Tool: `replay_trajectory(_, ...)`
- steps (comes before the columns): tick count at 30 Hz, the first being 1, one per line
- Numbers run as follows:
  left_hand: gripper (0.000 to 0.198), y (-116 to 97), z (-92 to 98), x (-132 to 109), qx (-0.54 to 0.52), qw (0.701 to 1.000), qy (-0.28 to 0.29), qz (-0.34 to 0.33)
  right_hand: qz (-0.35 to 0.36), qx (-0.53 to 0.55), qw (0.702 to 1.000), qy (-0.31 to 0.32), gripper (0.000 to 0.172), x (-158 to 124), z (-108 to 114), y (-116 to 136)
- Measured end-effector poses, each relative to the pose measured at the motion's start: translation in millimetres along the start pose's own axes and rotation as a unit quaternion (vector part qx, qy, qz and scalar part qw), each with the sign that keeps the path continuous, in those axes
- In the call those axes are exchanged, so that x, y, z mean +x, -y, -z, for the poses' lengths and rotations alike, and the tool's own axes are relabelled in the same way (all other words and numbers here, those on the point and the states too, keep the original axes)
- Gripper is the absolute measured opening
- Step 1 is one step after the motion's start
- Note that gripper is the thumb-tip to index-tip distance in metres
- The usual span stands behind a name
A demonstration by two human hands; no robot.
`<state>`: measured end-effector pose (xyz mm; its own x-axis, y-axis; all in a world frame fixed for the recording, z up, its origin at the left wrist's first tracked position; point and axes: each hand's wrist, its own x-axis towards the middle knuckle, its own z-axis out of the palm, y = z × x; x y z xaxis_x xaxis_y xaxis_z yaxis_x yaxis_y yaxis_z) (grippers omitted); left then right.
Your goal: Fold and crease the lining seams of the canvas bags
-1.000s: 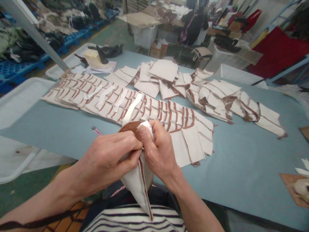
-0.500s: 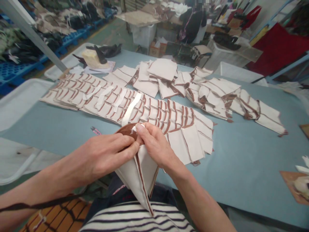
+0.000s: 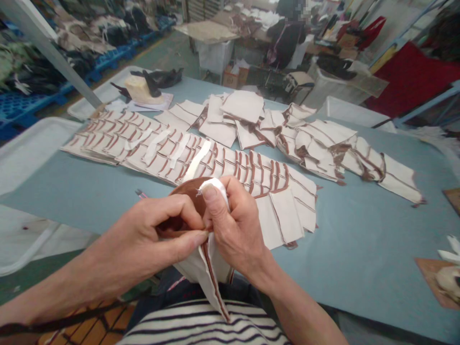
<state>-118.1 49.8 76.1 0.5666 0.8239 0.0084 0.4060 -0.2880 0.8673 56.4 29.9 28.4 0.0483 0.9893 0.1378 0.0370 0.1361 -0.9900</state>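
Observation:
Close to my body is a sewn fabric pouch (image 3: 210, 282), off-white outside with a brown seam edge and a brown inner side that shows at its mouth. My left hand (image 3: 158, 232) pinches the rim beside the seam between thumb and fingers. My right hand (image 3: 239, 225) grips the same rim, and a short white strip (image 3: 217, 183) with a frayed end pokes out under its thumb. The fingertips of both hands nearly meet at the seam. Beyond them lies an overlapping row of off-white pieces with brown edges (image 3: 223, 167), several white strips (image 3: 197, 159) across it.
The table (image 3: 359, 230) has a blue-grey top. A loose heap of similar off-white pieces (image 3: 244, 105) lies farther back. A small pink tool (image 3: 141, 193) is partly hidden behind my left hand. A yellowish block (image 3: 143, 91) sits at the back left. A person (image 3: 285, 38) is in the background.
Both hands have shifted slightly, and the pouch's mouth has tipped so more brown inside shows. My right hand has turned, and more of the white strip is visible above its thumb.

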Motion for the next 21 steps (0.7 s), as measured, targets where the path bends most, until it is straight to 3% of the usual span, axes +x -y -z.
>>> replay_trajectory(3,0.024,-0.7,3.2,1.3,0.032,0.998,0.036,0.031,0.069,-0.042,0.996,-0.043,0.024,-2.2,-0.4,-2.1)
replay_trajectory(6,0.028,-1.2,3.0,2.2,0.126,0.99,0.049,-0.043,0.111,-0.076,0.989,-0.067,0.021,-3.0,1.0,-2.7)
replay_trajectory(9,0.031,-4.5,-3.5,1.5,0.17,0.979,0.019,-0.112,0.137,-0.079,0.985,-0.07,0.021,-3.4,0.9,-3.0)
replay_trajectory(16,0.026,6.9,-21.4,-8.1,0.029,0.994,0.013,-0.107,0.118,-0.017,0.992,-0.03,0.021,-3.7,-0.5,-10.9)
replay_trajectory(21,0.025,13.0,-19.0,-9.8,0.061,0.988,0.019,-0.143,0.075,0.004,0.997,0.029,0.027,2.1,7.8,-6.0)
